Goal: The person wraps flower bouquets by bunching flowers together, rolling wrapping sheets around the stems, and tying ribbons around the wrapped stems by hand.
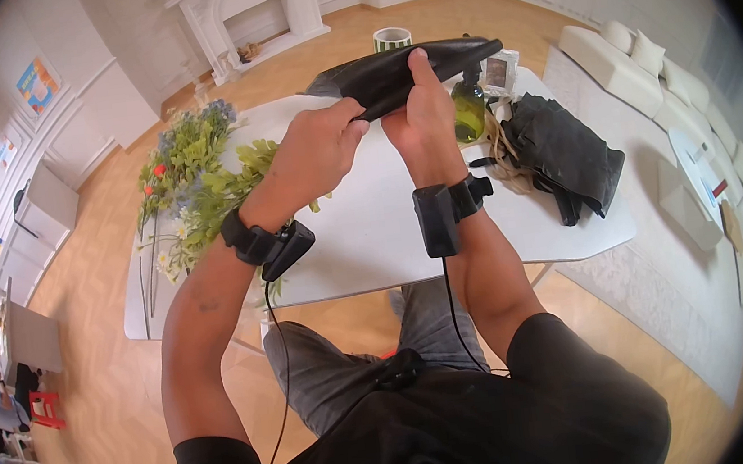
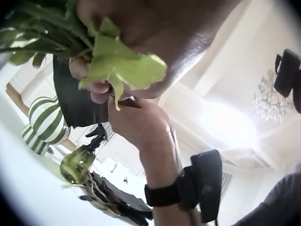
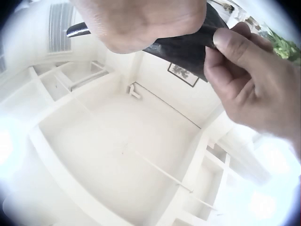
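A folded black piece with a smooth, leathery sheen is held up above the table's far side, its kind not plain from the frames. At its near left edge my left hand pinches it between thumb and fingers; the right wrist view shows this left hand on the black material. My right hand grips it further right, thumb laid over the top and the fingers mostly hidden behind. In the left wrist view, leaves overlap the left hand, with the right hand beyond.
Artificial flowers lie along the white table's left side. Behind the black piece stands a green-striped vase. A green spray bottle, a photo frame and a black bundle with straps are at the right.
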`<state>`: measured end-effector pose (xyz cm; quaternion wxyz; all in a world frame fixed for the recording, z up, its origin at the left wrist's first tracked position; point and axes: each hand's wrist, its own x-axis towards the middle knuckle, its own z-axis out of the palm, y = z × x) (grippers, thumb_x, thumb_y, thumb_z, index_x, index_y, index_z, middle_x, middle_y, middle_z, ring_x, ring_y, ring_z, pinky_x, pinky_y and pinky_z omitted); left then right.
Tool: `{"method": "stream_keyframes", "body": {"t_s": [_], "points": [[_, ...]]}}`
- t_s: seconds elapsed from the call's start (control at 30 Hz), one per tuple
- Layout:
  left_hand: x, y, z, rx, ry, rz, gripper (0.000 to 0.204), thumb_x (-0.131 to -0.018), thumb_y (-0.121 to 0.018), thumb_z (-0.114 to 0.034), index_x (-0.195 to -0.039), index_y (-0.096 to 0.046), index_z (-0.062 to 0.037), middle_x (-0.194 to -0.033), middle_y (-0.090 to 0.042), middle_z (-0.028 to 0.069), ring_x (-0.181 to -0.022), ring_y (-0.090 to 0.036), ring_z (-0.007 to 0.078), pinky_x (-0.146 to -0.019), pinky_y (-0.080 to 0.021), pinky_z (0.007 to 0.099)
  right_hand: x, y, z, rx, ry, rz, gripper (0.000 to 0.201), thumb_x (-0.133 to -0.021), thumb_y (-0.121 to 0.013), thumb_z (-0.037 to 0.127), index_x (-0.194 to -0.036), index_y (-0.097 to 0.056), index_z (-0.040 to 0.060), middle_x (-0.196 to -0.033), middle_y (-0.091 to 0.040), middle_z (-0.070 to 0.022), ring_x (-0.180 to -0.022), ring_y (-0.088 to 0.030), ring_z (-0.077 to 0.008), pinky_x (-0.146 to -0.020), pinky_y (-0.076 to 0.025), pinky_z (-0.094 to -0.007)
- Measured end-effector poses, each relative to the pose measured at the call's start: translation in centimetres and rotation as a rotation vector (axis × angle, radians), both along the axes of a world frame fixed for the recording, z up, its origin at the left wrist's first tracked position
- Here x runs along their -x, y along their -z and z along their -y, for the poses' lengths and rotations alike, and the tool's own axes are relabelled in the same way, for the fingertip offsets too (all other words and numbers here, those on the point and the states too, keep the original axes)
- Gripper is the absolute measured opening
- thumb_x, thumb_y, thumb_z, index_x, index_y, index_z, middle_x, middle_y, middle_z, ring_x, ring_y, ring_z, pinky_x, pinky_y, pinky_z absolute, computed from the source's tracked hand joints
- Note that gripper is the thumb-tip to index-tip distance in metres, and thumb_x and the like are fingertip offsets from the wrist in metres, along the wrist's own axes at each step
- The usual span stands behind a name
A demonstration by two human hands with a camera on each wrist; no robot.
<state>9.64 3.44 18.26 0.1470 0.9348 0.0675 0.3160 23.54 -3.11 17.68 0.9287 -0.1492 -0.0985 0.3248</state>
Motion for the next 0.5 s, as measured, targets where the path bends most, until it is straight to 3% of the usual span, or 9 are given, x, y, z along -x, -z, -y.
{"method": "stream_keyframes", "body": {"t_s": [0.07, 0.13, 0.17, 0.23, 0.3, 0.47, 0.5], "points": [[0.1, -1.0, 0.3, 0.137, 0.030, -0.022, 0.014, -0.091, -0.059, -0.015, -0.098, -0.059, -0.0023, -0.080, -0.067, 0.0160, -0.064, -0.061, 0.0345, -0.057, -0.047, 0.0410, 0.0, -0.5, 0.3, -0.021, 0.018, 0.073, 0.022, -0.098, -0.059, 0.021, -0.107, -0.055, 0.0007, -0.101, -0.063, -0.0070, -0.090, -0.064, -0.0212, -0.080, -0.056, -0.0376], [0.2, -1.7, 0.2, 0.384, 0.070, -0.058, 0.018, -0.091, -0.061, -0.015, -0.096, -0.060, 0.0015, -0.075, -0.067, 0.0100, -0.056, -0.056, 0.0193, -0.054, -0.044, 0.0325, -0.3, -0.9, 0.6, -0.043, 0.036, 0.146, 0.024, -0.098, -0.059, 0.022, -0.107, -0.056, 0.0004, -0.103, -0.064, -0.0074, -0.093, -0.065, -0.0219, -0.080, -0.056, -0.0385], [0.3, -2.0, 0.3, 0.383, 0.071, -0.058, 0.018, -0.091, -0.061, -0.015, -0.096, -0.060, 0.0015, -0.075, -0.067, 0.0100, -0.056, -0.056, 0.0193, -0.054, -0.044, 0.0325, -0.6, -0.9, 0.9, -0.049, -0.001, 0.213, 0.027, -0.098, -0.060, 0.025, -0.108, -0.056, -0.0001, -0.104, -0.064, -0.0076, -0.094, -0.064, -0.0229, -0.082, -0.056, -0.0398], [0.4, -2.3, 0.3, 0.720, 0.166, -0.149, 0.017, -0.096, -0.060, -0.019, -0.094, -0.061, -0.0020, -0.074, -0.063, 0.0005, -0.059, -0.049, 0.0034, -0.053, -0.039, 0.0204, -1.1, -0.9, 1.2, -0.054, -0.036, 0.280, 0.031, -0.098, -0.061, 0.027, -0.109, -0.056, -0.0006, -0.105, -0.064, -0.0079, -0.095, -0.064, -0.0239, -0.083, -0.055, -0.0410], [0.6, -2.3, 0.2, 0.813, 0.223, -0.167, 0.017, -0.096, -0.060, -0.020, -0.094, -0.061, -0.0031, -0.074, -0.063, 0.0013, -0.058, -0.049, 0.0032, -0.052, -0.040, 0.0195, -1.4, -1.0, 1.3, -0.191, -0.178, 0.367, 0.040, -0.095, -0.065, 0.033, -0.114, -0.056, -0.0016, -0.110, -0.064, -0.0094, -0.100, -0.064, -0.0258, -0.089, -0.054, -0.0430], [0.5, -1.6, 0.0, 1.057, 0.370, -0.197, 0.019, -0.097, -0.062, -0.024, -0.093, -0.060, -0.0057, -0.075, -0.063, 0.0032, -0.055, -0.051, 0.0035, -0.051, -0.041, 0.0188, -1.3, -1.6, 2.2, -0.245, -0.224, 0.451, 0.049, -0.094, -0.065, 0.036, -0.122, -0.054, -0.0028, -0.117, -0.063, -0.0127, -0.107, -0.063, -0.0271, -0.097, -0.051, -0.0448], [0.5, -1.5, 0.0, 1.195, 0.418, -0.228, 0.020, -0.097, -0.062, -0.025, -0.093, -0.059, -0.0059, -0.075, -0.063, 0.0040, -0.055, -0.052, 0.0046, -0.052, -0.042, 0.0191, -1.5, -1.4, 2.2, -0.258, -0.240, 0.474, 0.051, -0.094, -0.064, 0.036, -0.124, -0.053, -0.0030, -0.120, -0.063, -0.0137, -0.109, -0.062, -0.0271, -0.099, -0.050, -0.0451]]}}
